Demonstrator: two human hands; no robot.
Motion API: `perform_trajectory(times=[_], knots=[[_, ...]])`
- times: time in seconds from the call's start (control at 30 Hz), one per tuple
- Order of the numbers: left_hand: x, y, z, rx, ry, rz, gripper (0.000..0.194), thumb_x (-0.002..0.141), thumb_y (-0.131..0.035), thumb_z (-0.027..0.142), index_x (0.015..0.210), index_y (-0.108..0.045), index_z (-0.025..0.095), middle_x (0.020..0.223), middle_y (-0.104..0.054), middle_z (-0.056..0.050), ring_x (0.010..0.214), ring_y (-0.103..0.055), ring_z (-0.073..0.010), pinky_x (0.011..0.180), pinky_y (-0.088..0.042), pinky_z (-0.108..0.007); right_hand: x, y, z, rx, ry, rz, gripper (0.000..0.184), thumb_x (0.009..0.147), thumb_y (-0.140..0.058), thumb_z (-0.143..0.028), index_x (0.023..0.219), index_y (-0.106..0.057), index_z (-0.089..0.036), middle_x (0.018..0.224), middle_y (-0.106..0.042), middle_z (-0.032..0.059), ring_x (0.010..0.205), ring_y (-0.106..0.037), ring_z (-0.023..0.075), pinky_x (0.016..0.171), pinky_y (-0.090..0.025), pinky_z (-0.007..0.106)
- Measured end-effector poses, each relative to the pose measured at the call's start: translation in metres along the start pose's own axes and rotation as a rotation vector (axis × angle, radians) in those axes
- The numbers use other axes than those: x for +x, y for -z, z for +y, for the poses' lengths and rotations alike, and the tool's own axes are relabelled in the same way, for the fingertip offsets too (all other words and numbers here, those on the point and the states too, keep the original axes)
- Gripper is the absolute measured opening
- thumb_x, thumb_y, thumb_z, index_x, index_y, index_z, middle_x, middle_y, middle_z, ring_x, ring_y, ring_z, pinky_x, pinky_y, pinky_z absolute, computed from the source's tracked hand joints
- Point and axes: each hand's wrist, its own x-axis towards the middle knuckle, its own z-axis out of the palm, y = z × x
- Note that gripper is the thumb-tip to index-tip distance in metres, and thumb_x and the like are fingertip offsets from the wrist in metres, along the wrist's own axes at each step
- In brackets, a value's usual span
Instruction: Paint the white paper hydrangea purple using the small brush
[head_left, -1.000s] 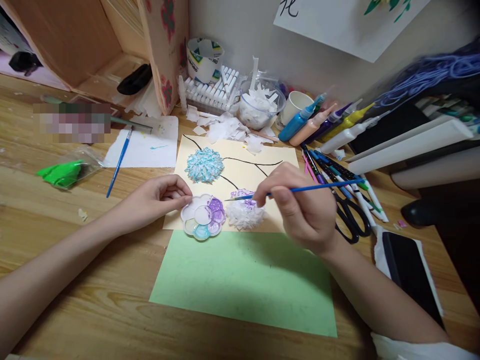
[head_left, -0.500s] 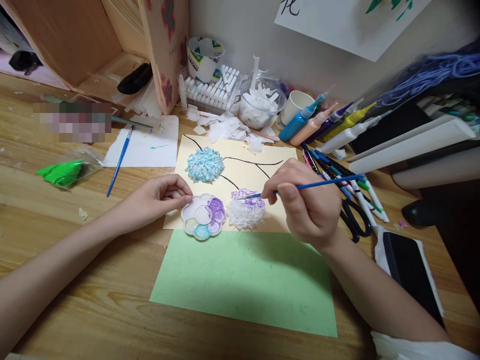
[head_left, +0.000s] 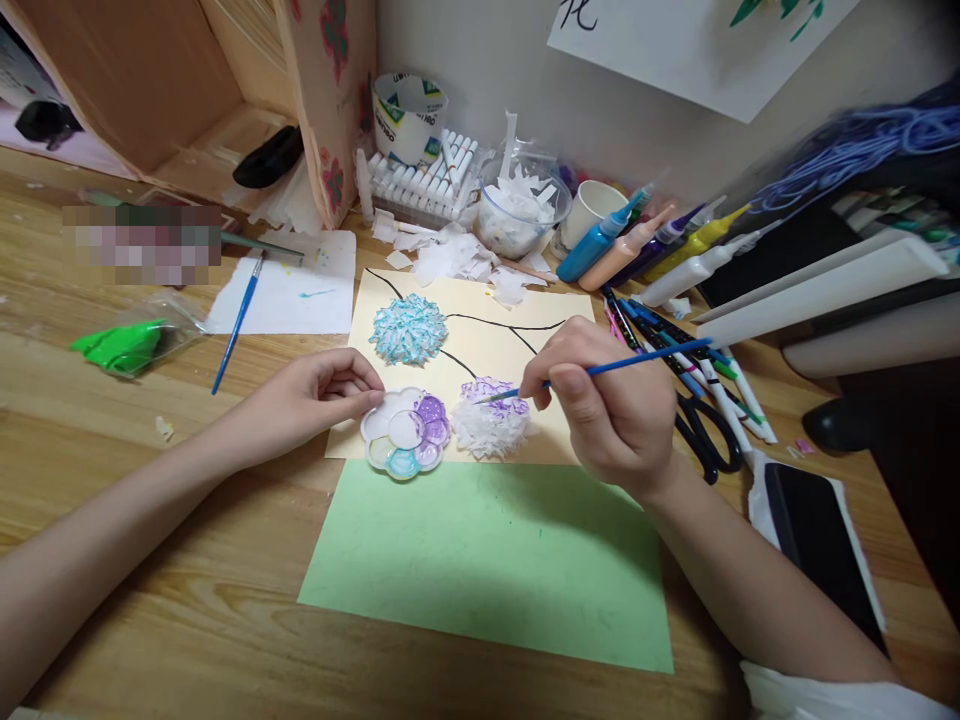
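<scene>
My right hand [head_left: 611, 405] pinches a blue paintbrush [head_left: 637, 360], its tip on a ruffled white paper flower [head_left: 491, 432] whose upper part is coloured purple. My left hand [head_left: 334, 385] is closed, thumb and fingers on the rim of a flower-shaped paint palette [head_left: 386, 410] with purple and light blue paint in its wells. Both lie over a cream sheet [head_left: 480, 295] with drawn black branches. A blue ruffled paper flower [head_left: 409, 330] sits at its upper left. Below it is a green sheet [head_left: 487, 560].
Behind the sheet stand a bowl of paper scraps [head_left: 521, 215], a paper cup [head_left: 592, 205] and several paint bottles [head_left: 596, 245]. Pens and black scissors [head_left: 709, 435] lie at the right. Another blue brush [head_left: 238, 320] rests on white paper [head_left: 300, 290] at the left.
My right hand and the brush have shifted very slightly, with the brush tip still at the purple-and-white flower. The left hand stays at the palette.
</scene>
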Motion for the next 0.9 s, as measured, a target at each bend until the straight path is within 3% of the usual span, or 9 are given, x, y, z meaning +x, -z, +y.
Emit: perform_trajectory(times=[0.1, 0.3, 0.5, 0.9], knots=[[0.000, 0.000, 0.001, -0.009, 0.006, 0.004, 0.028, 0.070, -0.076, 0.041, 0.079, -0.063, 0.018, 0.069, -0.061, 0.003, 0.065, -0.055, -0.0127, 0.058, -0.043, -0.021, 0.000, -0.001, 0.001, -0.018, 0.025, -0.044, 0.030, 0.098, -0.038, -0.023, 0.075, -0.058, -0.019, 0.062, -0.059, 0.0028, 0.060, -0.051, 0.0146, 0.061, -0.043, 0.031], [-0.001, 0.000, 0.001, 0.001, -0.004, 0.008, 0.030, 0.071, -0.075, 0.043, 0.080, -0.062, 0.018, 0.070, -0.062, 0.002, 0.066, -0.055, -0.0131, 0.058, -0.044, -0.021, 0.000, -0.001, -0.004, 0.082, 0.005, 0.055, 0.031, 0.099, -0.038, -0.024, 0.078, -0.059, -0.019, 0.066, -0.062, 0.0034, 0.064, -0.054, 0.0151, 0.065, -0.045, 0.032], [-0.001, -0.001, 0.002, 0.001, -0.004, 0.007, 0.028, 0.071, -0.075, 0.042, 0.079, -0.062, 0.018, 0.069, -0.061, 0.002, 0.065, -0.055, -0.0125, 0.058, -0.043, -0.021, -0.002, -0.013, -0.005, 0.059, 0.068, -0.173, 0.018, 0.097, -0.043, -0.018, 0.089, -0.060, -0.016, 0.077, -0.069, 0.0054, 0.073, -0.057, 0.0149, 0.069, -0.049, 0.029], [0.000, -0.001, 0.001, -0.003, 0.001, 0.006, 0.027, 0.070, -0.075, 0.042, 0.078, -0.062, 0.019, 0.069, -0.061, 0.002, 0.065, -0.055, -0.0134, 0.058, -0.043, -0.022, -0.002, -0.014, -0.003, 0.021, 0.044, -0.202, 0.017, 0.096, -0.044, -0.018, 0.089, -0.060, -0.017, 0.079, -0.071, 0.0054, 0.072, -0.059, 0.0159, 0.069, -0.050, 0.031]])
